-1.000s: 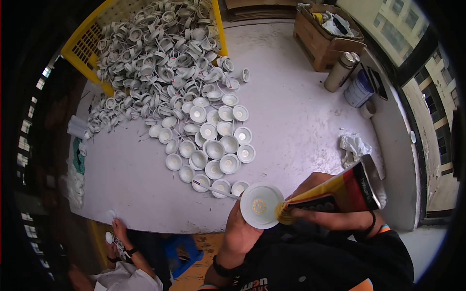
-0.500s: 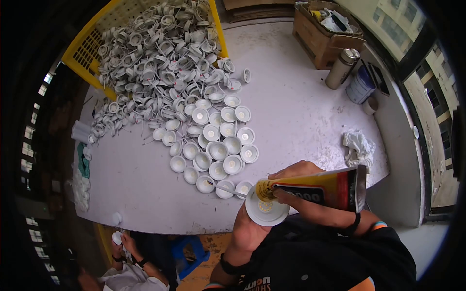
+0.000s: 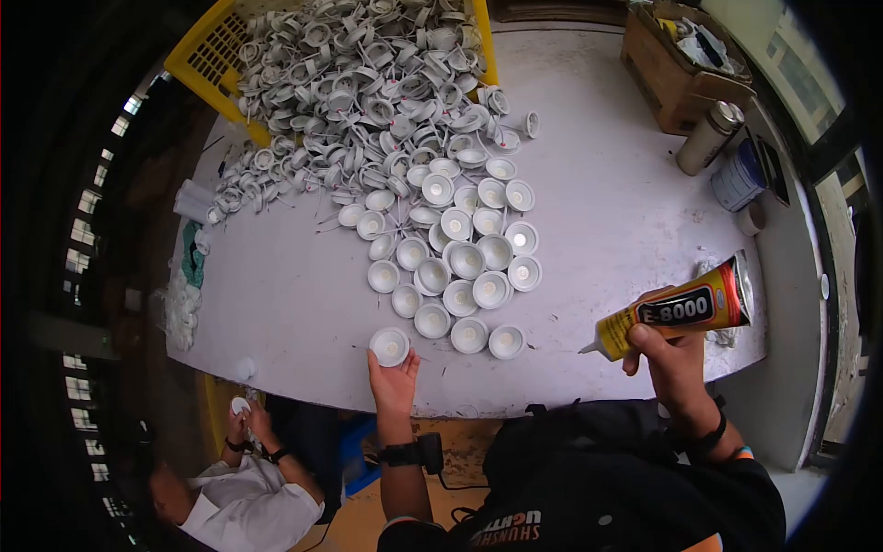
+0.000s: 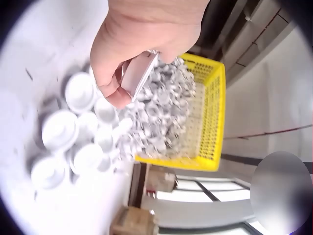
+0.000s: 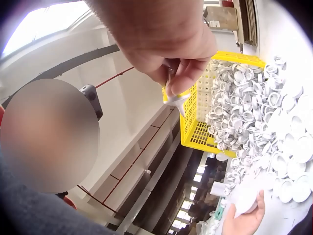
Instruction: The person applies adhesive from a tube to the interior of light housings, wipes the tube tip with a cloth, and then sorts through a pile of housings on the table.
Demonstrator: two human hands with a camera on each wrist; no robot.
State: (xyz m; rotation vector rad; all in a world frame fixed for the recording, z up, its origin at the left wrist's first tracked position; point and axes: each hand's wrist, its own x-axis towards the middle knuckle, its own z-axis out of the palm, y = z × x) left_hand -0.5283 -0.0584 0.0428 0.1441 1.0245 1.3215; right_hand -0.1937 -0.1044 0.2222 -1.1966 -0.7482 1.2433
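Head view: right fingers (image 3: 647, 340) around tube (image 3: 682, 310)

In the head view, a crate (image 3: 198, 69) stands at the table's (image 3: 570, 221) upper left; heaped lamp fittings (image 3: 359, 97) lie in and before it, reaching the centre. At upper right is a box (image 3: 646, 78), a flask (image 3: 704, 145) and tub (image 3: 736, 180) before it. Lower centre, one fitting (image 3: 390, 347) sits in the left hand (image 3: 395, 385); farther right, a tube (image 3: 679, 311) in the right hand (image 3: 677, 366).
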